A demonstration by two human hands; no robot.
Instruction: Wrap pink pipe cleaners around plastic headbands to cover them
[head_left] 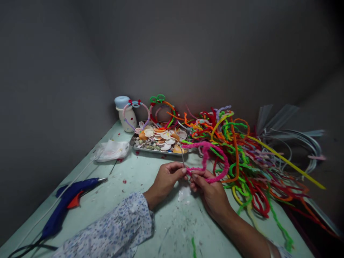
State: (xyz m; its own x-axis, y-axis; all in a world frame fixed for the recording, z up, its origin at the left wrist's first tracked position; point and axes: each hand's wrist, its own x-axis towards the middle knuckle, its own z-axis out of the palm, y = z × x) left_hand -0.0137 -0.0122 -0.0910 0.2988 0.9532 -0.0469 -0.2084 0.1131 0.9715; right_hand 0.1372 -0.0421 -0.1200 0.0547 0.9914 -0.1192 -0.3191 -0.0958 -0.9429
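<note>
A bright pink pipe cleaner (226, 164), bent into a loose loop, is pinched between both my hands just above the table. My left hand (168, 178) closes thumb and forefinger on it near one end. With a matching pinch, my right hand (211, 195) grips it a short way to the right. A thin wire (183, 157) rises from the fingertips of my left hand; the spot where it meets the pipe cleaner is hidden by the fingers.
A metal tray (161, 152) of shells stands behind my hands, near finished hoops (149, 114) and a lidded jar (126, 114). To the left lie a blue glue gun (60, 211) and a plastic bag (113, 149). Tangled pipe cleaners (242, 157) and coiled wire (309, 154) crowd the right.
</note>
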